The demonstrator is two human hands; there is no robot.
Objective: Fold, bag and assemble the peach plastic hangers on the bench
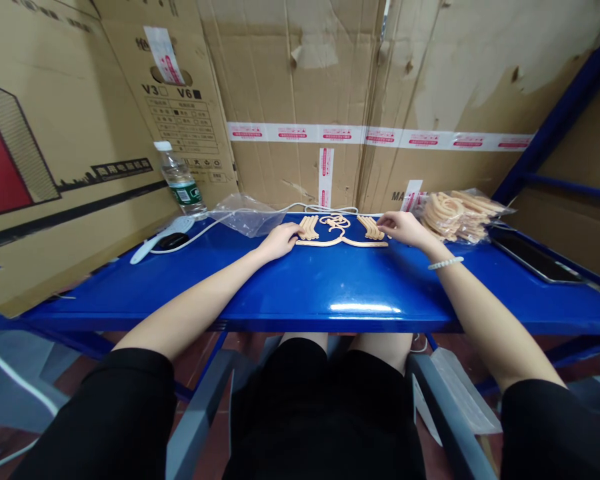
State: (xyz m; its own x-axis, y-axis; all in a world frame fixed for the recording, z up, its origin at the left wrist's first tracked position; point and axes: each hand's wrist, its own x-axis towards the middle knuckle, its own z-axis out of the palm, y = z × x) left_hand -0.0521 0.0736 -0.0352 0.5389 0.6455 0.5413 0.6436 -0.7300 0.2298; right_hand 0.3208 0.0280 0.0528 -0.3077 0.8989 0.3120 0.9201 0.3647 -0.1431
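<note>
Now, hangers (pixel 320 244): I'm aligning them, I judge; next needs even spacing.
Left hand (pixel 280 241), right hand (pixel 406 228): fingers at ends, grip unclear.

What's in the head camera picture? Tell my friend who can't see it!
A person's left hand and right hand are at opposite ends of beige hanger-shaped pieces on a blue table. A clear bag of more beige pieces lies right, and a plastic bottle stands left, before cardboard.
</note>
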